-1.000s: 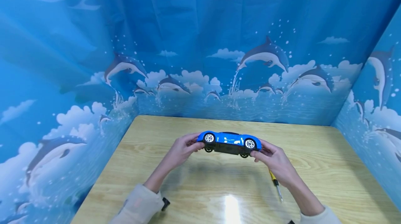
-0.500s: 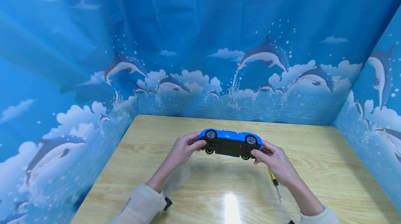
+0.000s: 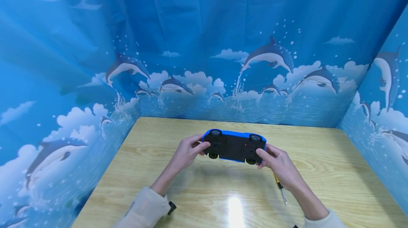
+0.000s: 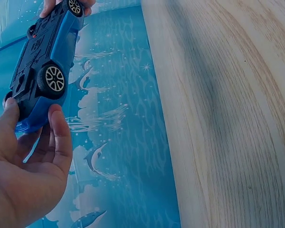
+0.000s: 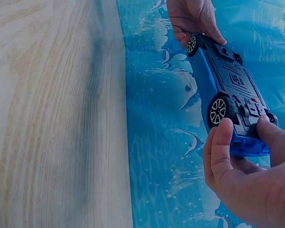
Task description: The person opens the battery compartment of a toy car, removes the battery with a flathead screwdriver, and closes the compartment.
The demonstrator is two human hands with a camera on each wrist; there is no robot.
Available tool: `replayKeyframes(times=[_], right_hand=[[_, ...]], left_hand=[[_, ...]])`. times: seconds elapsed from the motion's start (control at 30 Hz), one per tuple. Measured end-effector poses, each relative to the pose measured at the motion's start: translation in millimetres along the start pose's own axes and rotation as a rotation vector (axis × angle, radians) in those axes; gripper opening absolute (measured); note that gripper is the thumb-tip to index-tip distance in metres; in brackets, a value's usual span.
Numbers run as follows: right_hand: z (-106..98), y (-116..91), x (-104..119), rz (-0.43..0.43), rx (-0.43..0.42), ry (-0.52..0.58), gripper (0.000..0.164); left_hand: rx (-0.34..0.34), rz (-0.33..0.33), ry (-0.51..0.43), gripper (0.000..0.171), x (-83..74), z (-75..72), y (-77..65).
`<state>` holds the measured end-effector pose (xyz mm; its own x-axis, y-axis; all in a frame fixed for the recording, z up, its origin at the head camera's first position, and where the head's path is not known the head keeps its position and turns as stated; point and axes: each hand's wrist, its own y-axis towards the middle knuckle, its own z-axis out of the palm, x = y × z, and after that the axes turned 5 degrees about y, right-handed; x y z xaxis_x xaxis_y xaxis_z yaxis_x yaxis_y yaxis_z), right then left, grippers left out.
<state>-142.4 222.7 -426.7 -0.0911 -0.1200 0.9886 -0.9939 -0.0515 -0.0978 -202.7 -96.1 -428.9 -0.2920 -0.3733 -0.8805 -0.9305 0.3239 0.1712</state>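
A blue toy car [image 3: 234,146] is held up above the table, its black underside turned toward the head camera. My left hand [image 3: 188,152] grips one end, with the thumb on the underside. At the other end my right hand [image 3: 280,164] holds it the same way, thumb on the black base. In the left wrist view the toy car [image 4: 42,61] shows its spoked wheels and a small red spot on the base. The right wrist view shows the red spot on the toy car [image 5: 232,90] near the right thumb. The roof is hidden.
A screwdriver [image 3: 280,187] with a yellow and black handle lies on the wooden table [image 3: 153,143] beside the right hand. A blue curtain [image 3: 197,44] printed with dolphins stands behind the table and along both sides.
The toy car has been tipped in both hands, from its side facing the head camera to its black underside facing it. Both hands stay nearly in place; the screwdriver has not moved.
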Motion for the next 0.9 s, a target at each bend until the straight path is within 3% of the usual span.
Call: replayKeyframes(times=[0.37,0.63,0.9], right_hand=[[1.1,1.0,0.1,0.029,0.003,0.044,0.056],[0.3,-0.5,1.6,0.046,-0.040,-0.132,0.059],[3.1,-1.6,2.6,-0.028,-0.064,-0.117,0.051]], left_hand=[[0.020,0.019,-0.029,0.044,1.2,0.9,0.5],[0.028,0.054,-0.055,0.055,2.8,0.4,1.0],[0.042,0.055,-0.026,0.057,1.9,-0.6,-1.3]])
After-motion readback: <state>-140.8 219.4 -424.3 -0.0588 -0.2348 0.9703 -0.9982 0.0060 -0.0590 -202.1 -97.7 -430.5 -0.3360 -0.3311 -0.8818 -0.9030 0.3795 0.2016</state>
